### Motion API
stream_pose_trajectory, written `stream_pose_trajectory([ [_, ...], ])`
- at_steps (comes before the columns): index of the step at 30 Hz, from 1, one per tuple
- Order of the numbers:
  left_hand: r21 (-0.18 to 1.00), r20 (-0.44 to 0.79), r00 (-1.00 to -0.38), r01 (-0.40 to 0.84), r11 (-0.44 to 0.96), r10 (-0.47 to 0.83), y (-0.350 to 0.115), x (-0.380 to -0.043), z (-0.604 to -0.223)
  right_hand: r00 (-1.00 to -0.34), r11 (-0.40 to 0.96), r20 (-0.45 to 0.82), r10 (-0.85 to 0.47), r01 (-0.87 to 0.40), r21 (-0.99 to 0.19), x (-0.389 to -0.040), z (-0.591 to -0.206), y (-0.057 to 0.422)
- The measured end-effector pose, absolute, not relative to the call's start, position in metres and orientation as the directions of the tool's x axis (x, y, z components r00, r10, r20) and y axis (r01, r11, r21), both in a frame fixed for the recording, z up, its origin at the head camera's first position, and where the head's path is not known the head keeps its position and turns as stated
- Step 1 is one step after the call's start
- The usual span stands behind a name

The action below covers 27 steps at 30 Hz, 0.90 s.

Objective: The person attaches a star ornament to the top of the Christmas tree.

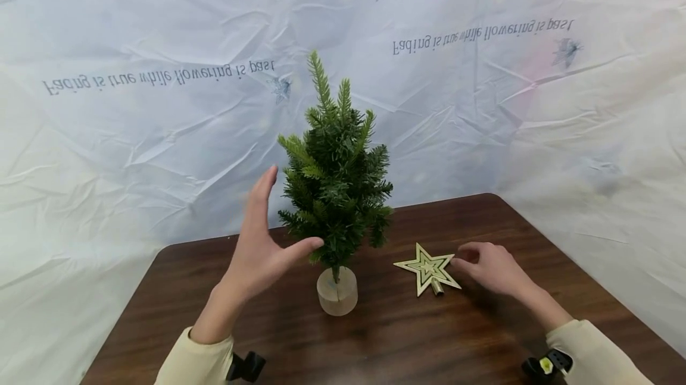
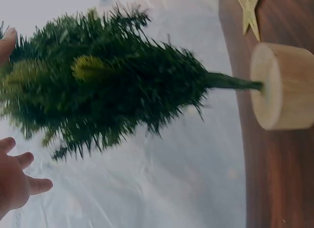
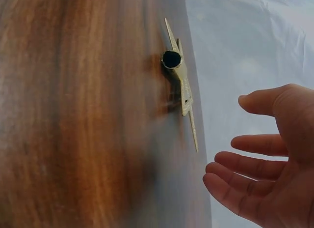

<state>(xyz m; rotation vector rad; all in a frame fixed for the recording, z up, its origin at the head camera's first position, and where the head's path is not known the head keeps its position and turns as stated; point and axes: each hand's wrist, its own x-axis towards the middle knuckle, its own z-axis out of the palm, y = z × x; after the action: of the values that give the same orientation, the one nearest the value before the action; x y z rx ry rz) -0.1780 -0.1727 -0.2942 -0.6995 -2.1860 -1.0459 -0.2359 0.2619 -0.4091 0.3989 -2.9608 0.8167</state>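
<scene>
From my remote feed I see a sheeted-off booth, with creased pale sheeting [image 1: 182,153] bearing printed lettering [image 1: 482,37] behind a wood-grain table [image 1: 418,340].

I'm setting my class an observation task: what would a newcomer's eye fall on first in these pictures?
Probably the bushy green miniature tree, upright on a round pale wooden base at the middle of the head view, the left hand raised beside it. Next, the flat pale-gold five-pointed star, lying on the dark brown wood-grain table to the right of the base, close to the right hand. Behind, flipped dark lettering crosses the wrinkled whitish sheet.
</scene>
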Motion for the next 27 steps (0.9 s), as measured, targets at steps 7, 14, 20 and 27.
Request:
stream_pose_trajectory([
  [7, 0.434, 0.743, -0.623, 0.726, 0.534, 0.243, -0.154, -0.197, -0.285, -0.973, 0.792, 0.050, -0.227, -0.214, -0.572, -0.232, -0.416, 0.266],
  [14, 0.483, 0.739, -0.652, 0.687, 0.543, 0.167, -0.139, -0.202, -0.281, -0.978, 0.702, -0.073, -0.194, -0.086, -0.707, -0.230, -0.423, 0.264],
  [20, 0.508, 0.756, -0.648, 0.671, 0.540, 0.094, -0.133, -0.204, -0.281, -0.966, 0.603, -0.184, -0.180, 0.039, -0.797, -0.232, -0.426, 0.262],
  [27, 0.450, 0.799, -0.590, 0.715, 0.535, 0.116, -0.130, -0.210, -0.285, -0.953, 0.531, -0.240, -0.182, 0.110, -0.840, -0.234, -0.430, 0.261],
])
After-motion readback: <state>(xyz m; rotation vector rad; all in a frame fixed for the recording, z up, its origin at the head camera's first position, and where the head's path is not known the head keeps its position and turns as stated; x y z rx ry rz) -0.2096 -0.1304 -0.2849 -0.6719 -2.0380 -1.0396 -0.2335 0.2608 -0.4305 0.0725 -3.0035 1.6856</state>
